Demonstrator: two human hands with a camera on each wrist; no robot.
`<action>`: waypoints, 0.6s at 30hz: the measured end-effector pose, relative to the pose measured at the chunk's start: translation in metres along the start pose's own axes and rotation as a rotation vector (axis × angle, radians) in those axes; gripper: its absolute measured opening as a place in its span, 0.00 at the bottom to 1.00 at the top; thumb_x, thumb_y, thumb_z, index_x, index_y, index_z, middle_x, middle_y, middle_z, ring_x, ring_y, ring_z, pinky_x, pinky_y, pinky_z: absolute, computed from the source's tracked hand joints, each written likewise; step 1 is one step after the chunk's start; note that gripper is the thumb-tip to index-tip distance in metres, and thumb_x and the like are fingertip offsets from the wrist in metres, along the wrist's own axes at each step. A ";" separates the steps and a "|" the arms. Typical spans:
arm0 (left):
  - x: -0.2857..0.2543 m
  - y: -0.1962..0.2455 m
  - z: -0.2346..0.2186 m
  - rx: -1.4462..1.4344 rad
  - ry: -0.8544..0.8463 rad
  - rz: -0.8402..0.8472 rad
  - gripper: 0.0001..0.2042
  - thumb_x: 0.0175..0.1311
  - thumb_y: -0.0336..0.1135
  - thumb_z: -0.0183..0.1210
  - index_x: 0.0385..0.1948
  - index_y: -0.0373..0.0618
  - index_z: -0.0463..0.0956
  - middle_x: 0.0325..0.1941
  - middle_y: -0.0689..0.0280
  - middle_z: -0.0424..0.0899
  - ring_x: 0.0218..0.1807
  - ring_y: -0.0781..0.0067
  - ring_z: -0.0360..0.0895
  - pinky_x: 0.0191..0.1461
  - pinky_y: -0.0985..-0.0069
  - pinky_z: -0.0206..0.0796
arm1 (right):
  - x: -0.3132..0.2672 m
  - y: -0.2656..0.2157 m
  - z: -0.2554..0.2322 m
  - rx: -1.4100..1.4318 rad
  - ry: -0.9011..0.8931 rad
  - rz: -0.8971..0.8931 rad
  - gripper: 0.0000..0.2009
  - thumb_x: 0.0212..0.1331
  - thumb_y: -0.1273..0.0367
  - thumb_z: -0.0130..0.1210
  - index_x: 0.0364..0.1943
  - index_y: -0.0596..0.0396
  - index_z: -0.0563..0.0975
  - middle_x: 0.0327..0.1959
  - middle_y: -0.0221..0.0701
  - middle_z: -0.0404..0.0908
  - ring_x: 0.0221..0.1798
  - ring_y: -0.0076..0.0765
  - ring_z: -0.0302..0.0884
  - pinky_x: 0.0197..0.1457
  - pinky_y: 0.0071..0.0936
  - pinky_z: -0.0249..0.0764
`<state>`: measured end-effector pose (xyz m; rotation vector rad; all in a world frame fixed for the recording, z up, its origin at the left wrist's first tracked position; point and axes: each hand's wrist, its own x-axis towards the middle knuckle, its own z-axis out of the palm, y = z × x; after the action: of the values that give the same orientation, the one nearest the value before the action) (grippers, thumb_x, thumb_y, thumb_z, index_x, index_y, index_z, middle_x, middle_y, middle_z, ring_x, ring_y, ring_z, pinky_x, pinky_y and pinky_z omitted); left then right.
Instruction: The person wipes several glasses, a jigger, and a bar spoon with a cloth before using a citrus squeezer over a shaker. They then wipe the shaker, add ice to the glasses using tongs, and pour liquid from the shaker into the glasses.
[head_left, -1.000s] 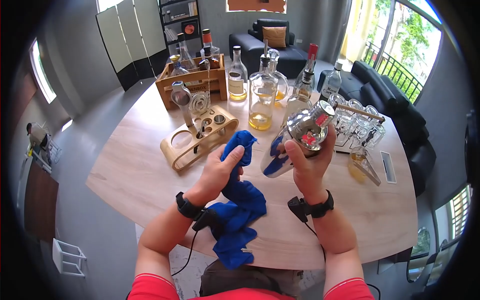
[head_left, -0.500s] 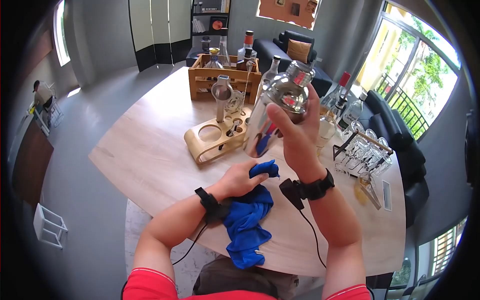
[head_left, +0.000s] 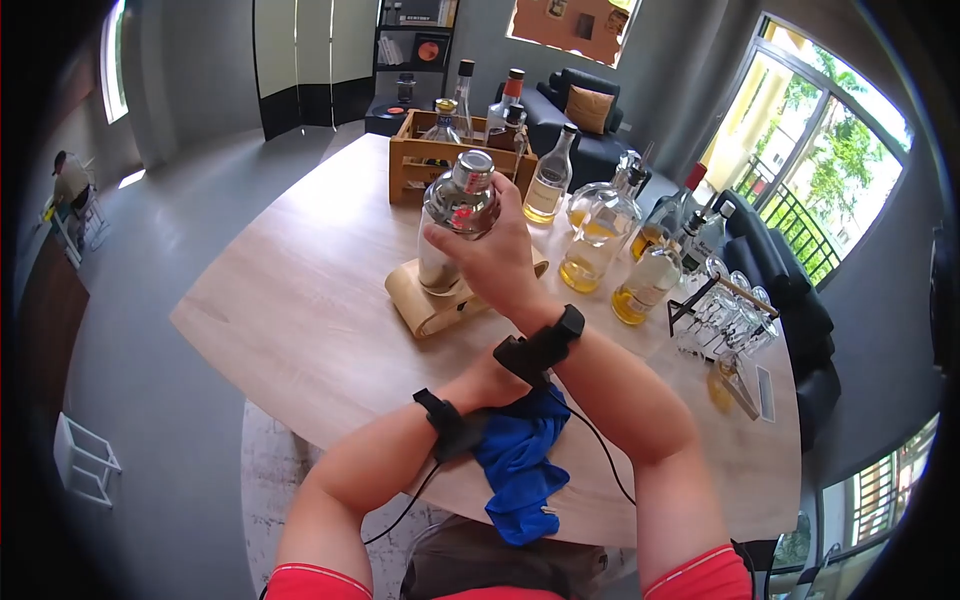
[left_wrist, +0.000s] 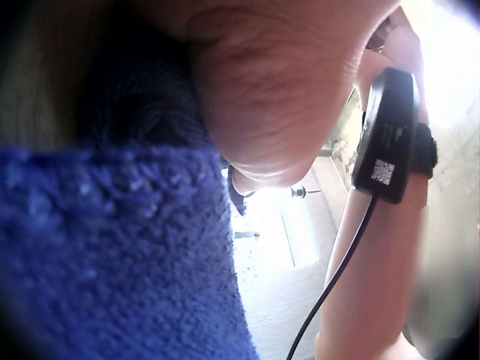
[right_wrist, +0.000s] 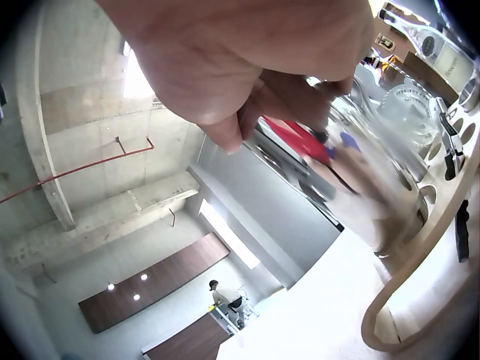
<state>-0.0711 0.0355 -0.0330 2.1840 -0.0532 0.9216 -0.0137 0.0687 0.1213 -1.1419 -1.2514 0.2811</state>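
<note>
My right hand (head_left: 495, 250) grips the upper part of a shiny metal shaker (head_left: 457, 215), which stands nearly upright over the bamboo stand (head_left: 425, 315). In the right wrist view the shaker's mirrored side (right_wrist: 356, 161) is beside the looped stand (right_wrist: 409, 319); whether its base rests in a hole I cannot tell. Behind the right wrist, my left hand (head_left: 487, 382) holds a blue cloth (head_left: 525, 465) that trails to the table's front edge. Its fingers are mostly hidden. The cloth (left_wrist: 112, 255) fills the lower left of the left wrist view, against the palm (left_wrist: 277, 82).
A wooden crate of bottles (head_left: 405, 165) stands behind the stand. Several bottles, including a clear decanter (head_left: 592, 245), line the table's back right. Farther right are a rack of glasses (head_left: 725, 315) and an amber glass (head_left: 720, 385). Another person (head_left: 72, 190) is far left.
The shaker has moved left and down onto or just over the stand, in my right hand. My right forearm now crosses above my left hand, which has shifted slightly right and down with the cloth.
</note>
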 end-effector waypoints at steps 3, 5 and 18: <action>0.004 0.009 0.001 -0.084 0.025 -0.016 0.11 0.59 0.30 0.59 0.44 0.46 0.78 0.36 0.53 0.86 0.42 0.47 0.84 0.44 0.57 0.74 | -0.002 0.008 0.000 -0.160 0.037 0.008 0.43 0.45 0.65 0.78 0.65 0.63 0.63 0.54 0.41 0.73 0.53 0.37 0.77 0.58 0.32 0.76; 0.004 0.007 -0.002 0.041 0.003 0.009 0.15 0.60 0.29 0.57 0.50 0.47 0.76 0.40 0.52 0.85 0.43 0.46 0.83 0.46 0.58 0.75 | -0.007 0.011 0.002 -0.242 -0.003 0.049 0.43 0.45 0.65 0.78 0.64 0.64 0.65 0.53 0.41 0.72 0.50 0.38 0.77 0.56 0.32 0.77; 0.005 0.018 -0.017 0.090 -0.250 -0.176 0.21 0.68 0.33 0.56 0.63 0.43 0.71 0.65 0.50 0.75 0.69 0.50 0.70 0.71 0.59 0.62 | -0.019 0.004 -0.007 -0.484 0.037 0.063 0.46 0.46 0.59 0.76 0.67 0.64 0.61 0.57 0.45 0.69 0.60 0.51 0.71 0.65 0.41 0.70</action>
<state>-0.0833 0.0347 -0.0104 2.3343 0.0605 0.5601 -0.0134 0.0536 0.1074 -1.5927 -1.2883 -0.0022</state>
